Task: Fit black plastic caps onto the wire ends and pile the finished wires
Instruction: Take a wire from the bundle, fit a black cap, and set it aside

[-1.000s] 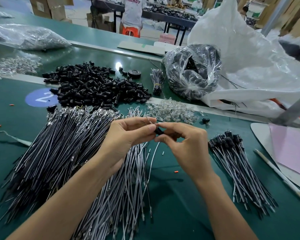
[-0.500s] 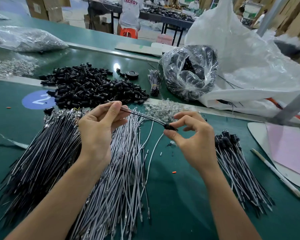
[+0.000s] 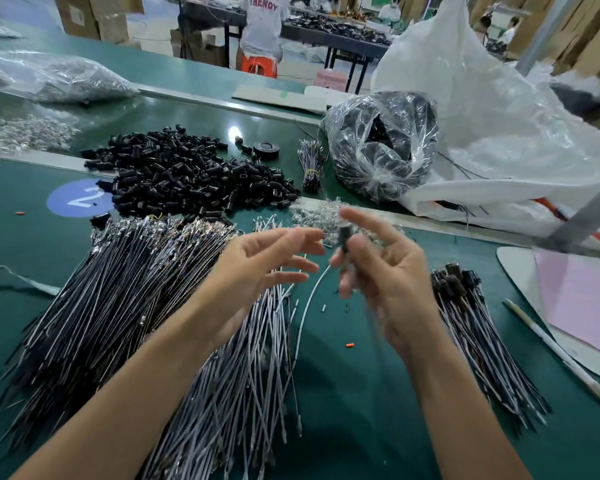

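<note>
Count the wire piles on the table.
4: a dark pile at left, a paler pile in the middle, a capped pile at right, a small tied bundle at the back. Others may be hidden.

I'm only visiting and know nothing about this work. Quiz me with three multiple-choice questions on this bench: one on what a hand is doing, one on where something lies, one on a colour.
1. What is the left hand doing?
A. gripping a wire
B. fingers spread, holding nothing
C. clenched in a fist

2. Where does the pile of capped wires lie?
A. right of the right hand
B. left of the left hand
C. between the hands

3. What colour is the round sticker marked 2?
A. red
B. blue
C. yellow

Answers: B, its fingers are straight and apart; A, the pile lies beyond the right hand, which pinches a black cap; B, the disc is blue.
</note>
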Demonstrator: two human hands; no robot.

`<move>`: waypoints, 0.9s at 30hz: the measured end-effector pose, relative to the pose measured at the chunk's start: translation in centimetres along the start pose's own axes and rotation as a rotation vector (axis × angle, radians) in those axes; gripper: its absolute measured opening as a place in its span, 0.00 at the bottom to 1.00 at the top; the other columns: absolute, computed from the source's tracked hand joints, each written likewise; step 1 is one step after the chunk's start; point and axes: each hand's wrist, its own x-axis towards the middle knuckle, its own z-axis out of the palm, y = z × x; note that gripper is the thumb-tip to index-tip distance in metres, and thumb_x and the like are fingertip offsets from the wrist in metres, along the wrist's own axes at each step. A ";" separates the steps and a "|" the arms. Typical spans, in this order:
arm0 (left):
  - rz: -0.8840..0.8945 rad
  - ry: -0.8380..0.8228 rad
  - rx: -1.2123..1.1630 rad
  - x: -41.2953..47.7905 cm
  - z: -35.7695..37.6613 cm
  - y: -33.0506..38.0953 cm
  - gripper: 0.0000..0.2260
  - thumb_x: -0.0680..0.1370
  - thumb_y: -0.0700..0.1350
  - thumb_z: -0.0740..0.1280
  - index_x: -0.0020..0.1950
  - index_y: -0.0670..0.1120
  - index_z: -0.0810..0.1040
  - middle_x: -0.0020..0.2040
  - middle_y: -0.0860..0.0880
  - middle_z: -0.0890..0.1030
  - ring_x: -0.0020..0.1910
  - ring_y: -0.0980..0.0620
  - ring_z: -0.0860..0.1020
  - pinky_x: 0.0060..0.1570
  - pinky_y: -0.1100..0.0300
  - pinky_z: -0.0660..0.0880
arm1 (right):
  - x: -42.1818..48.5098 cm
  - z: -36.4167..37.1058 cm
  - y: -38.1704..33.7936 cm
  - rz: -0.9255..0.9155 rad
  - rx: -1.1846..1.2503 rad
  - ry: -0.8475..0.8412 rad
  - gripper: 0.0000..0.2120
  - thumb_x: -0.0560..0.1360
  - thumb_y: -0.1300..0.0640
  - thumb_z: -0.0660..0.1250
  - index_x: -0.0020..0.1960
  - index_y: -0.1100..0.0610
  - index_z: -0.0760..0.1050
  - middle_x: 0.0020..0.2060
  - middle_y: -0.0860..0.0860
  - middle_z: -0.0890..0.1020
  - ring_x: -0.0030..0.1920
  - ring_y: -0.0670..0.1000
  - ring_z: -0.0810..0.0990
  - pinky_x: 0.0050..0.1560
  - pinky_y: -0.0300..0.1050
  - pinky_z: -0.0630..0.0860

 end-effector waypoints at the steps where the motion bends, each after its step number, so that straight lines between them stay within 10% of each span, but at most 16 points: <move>1: -0.004 -0.008 0.028 -0.1 0.3 -0.2 0.16 0.72 0.53 0.70 0.54 0.45 0.84 0.53 0.43 0.84 0.49 0.47 0.82 0.55 0.53 0.79 | -0.1 0.6 0.4 0.029 -0.073 -0.021 0.20 0.72 0.56 0.71 0.63 0.58 0.75 0.33 0.55 0.83 0.26 0.49 0.78 0.29 0.41 0.77; 7: 0.011 0.099 -0.165 0.1 0.4 -0.7 0.11 0.69 0.44 0.72 0.48 0.40 0.85 0.39 0.45 0.83 0.38 0.51 0.81 0.44 0.60 0.79 | -0.4 2.0 1.1 0.090 -0.137 -0.003 0.20 0.70 0.57 0.71 0.61 0.60 0.74 0.32 0.57 0.83 0.26 0.53 0.80 0.29 0.42 0.77; 15: 0.153 0.264 -0.079 0.0 1.2 -0.7 0.11 0.61 0.45 0.76 0.42 0.46 0.87 0.42 0.47 0.86 0.41 0.54 0.83 0.46 0.64 0.79 | -0.4 2.3 1.5 0.124 -0.199 0.005 0.02 0.70 0.65 0.73 0.41 0.60 0.81 0.32 0.56 0.84 0.30 0.53 0.84 0.31 0.40 0.79; 27: 0.219 0.338 -0.101 -0.4 1.3 -0.2 0.07 0.68 0.46 0.72 0.44 0.47 0.86 0.44 0.45 0.86 0.41 0.52 0.83 0.39 0.65 0.77 | -0.5 3.0 1.3 0.031 -0.174 0.078 0.10 0.65 0.60 0.74 0.42 0.63 0.77 0.34 0.58 0.85 0.32 0.57 0.85 0.33 0.42 0.80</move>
